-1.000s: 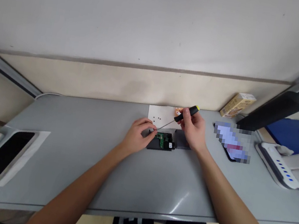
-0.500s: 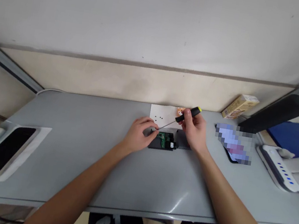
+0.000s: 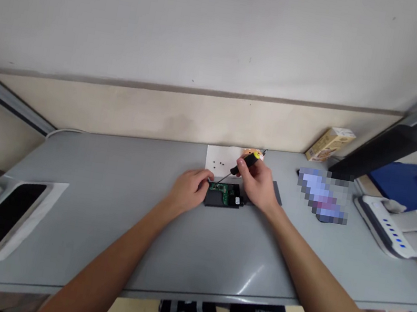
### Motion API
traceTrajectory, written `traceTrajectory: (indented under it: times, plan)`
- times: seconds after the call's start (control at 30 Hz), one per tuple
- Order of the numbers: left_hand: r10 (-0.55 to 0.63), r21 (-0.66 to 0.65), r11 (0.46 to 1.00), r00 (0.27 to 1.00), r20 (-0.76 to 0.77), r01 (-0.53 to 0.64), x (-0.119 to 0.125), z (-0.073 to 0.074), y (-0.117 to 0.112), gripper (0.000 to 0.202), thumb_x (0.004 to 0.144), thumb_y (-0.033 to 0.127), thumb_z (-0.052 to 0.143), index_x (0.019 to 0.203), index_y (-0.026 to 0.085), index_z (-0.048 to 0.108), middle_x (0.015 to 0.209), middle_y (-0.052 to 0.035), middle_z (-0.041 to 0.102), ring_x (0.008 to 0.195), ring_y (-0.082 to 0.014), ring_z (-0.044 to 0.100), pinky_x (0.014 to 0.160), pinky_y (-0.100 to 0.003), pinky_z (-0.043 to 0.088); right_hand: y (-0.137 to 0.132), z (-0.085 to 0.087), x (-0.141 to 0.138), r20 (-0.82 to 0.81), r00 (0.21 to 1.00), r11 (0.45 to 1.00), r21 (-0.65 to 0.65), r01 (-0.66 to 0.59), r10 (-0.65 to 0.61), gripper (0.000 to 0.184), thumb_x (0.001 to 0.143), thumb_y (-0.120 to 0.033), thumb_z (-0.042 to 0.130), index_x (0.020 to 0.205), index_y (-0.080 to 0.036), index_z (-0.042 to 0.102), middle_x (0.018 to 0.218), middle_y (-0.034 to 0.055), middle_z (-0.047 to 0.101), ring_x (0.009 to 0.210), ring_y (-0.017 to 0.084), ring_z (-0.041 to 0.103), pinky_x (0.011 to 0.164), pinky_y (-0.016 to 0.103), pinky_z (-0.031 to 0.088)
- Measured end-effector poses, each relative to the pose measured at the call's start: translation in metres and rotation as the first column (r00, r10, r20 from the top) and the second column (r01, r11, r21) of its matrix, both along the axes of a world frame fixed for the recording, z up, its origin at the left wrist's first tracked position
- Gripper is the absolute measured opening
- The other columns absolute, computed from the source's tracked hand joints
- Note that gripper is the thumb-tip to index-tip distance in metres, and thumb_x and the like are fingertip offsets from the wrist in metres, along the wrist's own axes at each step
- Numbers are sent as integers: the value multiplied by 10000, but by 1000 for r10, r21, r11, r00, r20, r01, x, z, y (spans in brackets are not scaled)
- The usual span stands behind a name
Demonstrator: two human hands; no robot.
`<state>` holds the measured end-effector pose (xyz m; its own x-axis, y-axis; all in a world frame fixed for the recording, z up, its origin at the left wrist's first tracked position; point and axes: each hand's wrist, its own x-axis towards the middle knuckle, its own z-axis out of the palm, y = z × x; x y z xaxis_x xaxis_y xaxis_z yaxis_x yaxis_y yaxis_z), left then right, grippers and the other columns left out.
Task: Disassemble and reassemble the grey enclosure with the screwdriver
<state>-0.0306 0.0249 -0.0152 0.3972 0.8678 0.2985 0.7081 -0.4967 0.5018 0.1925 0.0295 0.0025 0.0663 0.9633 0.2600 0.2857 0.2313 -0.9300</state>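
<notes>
My right hand (image 3: 260, 183) grips a screwdriver (image 3: 247, 163) with a black handle and a yellow end. Its thin shaft slants down to the left, and the tip meets the upper edge of a green circuit board (image 3: 228, 195). The board sits in a flat black housing (image 3: 212, 199) lying on the table. With curled fingers, my left hand (image 3: 189, 189) holds the housing at its upper left corner; the fingertips partly hide that corner. A dark grey cover (image 3: 277, 193) shows to the right, partly behind my right hand.
Several tiny dark screws (image 3: 220, 163) lie on white paper (image 3: 228, 155) behind the housing. To the right are a phone (image 3: 319, 196), a small box (image 3: 330, 144) and a white charging hub (image 3: 392, 229). A black-screened device (image 3: 2, 217) lies far left. A wall (image 3: 183, 114) closes off the back.
The screwdriver has moved left and lower, its tip now on the board's upper edge. My left fingertips have drawn back from the shaft to the housing's corner. The view has shifted slightly.
</notes>
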Motion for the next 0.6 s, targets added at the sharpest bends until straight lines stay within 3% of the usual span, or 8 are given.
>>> traceTrajectory:
  times: [0.27,0.43,0.6]
  plan:
    - [-25,-12,1000,1000,17,25,0,2,0,220,913,95,476,947,221,654,904,-6,719,817,-179,633,779,-314,462,-2,0,0,53,999,1000,18,2,-3,433,907,-638,610,903,-206,632,724,23,640,663,168,583,627,319,444]
    - [-71,-6,997,997,27,71,2,1,0,229,911,91,478,941,215,668,913,-19,717,817,-175,637,762,-308,471,-8,12,-3,99,995,1000,22,-20,18,387,888,-601,655,865,-215,626,712,6,606,618,147,515,577,308,401]
    - [-82,25,996,997,5,82,2,-1,1,221,929,105,483,935,217,674,920,-27,710,817,-176,638,774,-310,478,-3,27,-22,45,993,979,166,-117,111,272,929,-451,631,814,-230,520,808,3,576,712,147,515,690,322,450]
